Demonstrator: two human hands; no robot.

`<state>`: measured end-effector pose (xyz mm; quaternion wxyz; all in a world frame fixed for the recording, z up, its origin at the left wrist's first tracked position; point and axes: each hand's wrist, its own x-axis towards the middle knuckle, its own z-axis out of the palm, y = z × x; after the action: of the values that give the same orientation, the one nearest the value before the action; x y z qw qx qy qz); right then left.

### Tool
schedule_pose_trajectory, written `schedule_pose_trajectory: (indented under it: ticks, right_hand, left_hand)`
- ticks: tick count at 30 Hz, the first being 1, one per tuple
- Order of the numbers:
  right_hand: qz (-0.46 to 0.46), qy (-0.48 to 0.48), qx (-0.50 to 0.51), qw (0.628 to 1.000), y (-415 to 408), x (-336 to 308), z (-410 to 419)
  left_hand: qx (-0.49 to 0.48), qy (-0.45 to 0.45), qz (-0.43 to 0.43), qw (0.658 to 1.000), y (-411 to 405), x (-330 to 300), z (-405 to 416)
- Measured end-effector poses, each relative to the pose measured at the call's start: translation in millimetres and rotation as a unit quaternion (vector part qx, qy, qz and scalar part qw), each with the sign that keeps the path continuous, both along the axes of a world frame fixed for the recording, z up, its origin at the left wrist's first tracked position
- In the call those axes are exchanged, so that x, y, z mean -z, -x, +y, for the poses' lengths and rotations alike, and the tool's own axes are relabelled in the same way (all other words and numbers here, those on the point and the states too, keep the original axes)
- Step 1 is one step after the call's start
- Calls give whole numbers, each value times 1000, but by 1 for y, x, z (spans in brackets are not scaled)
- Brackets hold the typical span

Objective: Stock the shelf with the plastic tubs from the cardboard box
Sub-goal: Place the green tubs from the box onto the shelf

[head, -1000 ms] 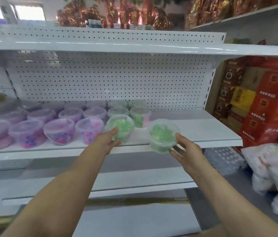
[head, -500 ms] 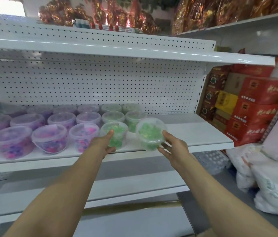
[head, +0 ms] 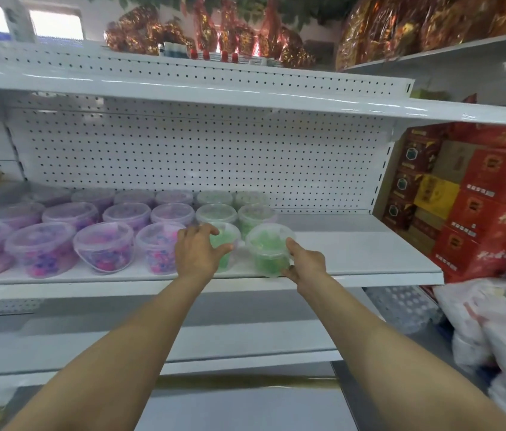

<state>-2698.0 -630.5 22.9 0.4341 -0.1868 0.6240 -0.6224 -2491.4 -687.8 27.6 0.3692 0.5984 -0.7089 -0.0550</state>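
Two clear plastic tubs with green contents stand side by side at the front of the white shelf (head: 354, 253). My left hand (head: 197, 251) grips the left green tub (head: 225, 244), fingers over its lid and thumb at its side. My right hand (head: 303, 262) holds the right green tub (head: 269, 248) from its right side, thumb on the lid rim. That tub sits on the shelf near the front edge. Several more green tubs (head: 216, 213) stand in rows behind. The cardboard box is out of view.
Several tubs with pink and purple contents (head: 105, 247) fill the shelf's left part. The shelf's right part is bare. Red and yellow cartons (head: 491, 213) are stacked to the right, with white sacks (head: 500, 331) on the floor. Another shelf (head: 245, 98) hangs overhead.
My right hand has carried its green tub forward and down onto the shelf, beside the left one. My left hand has shifted further over its tub's lid.
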Motion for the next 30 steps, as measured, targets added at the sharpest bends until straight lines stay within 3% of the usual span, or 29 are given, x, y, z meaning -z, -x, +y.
schedule_pose_trajectory:
  ticks: [3,5,8,11,17,27,30]
  right_hand:
    - [106,-58,-29,992,3,3,-11]
    - [251,-87,-51,963,8,4,-16]
    - [476,-31,-78,875,14,-4,-14]
    - [597,-5,-154,787,18,-13,-17]
    - [687,-18,-178,704,15,-18,-29]
    - [741,-36,-186,644,11,-19,-31]
    - [768,-21,-196,610,15,-30,-23]
  left_hand:
    - [5,-16,-40,999,7,-1,-4]
    - [12,-20,-53,998,12,-2,-5]
    - [14,-18,-70,997,17,1,-9]
    - [3,-16,-75,997,19,3,-11]
    - [-17,-10,-89,996,21,2,-16]
    - [-24,-30,-105,994,28,-2,-6]
    - [-19,-21,-113,993,28,-11,3]
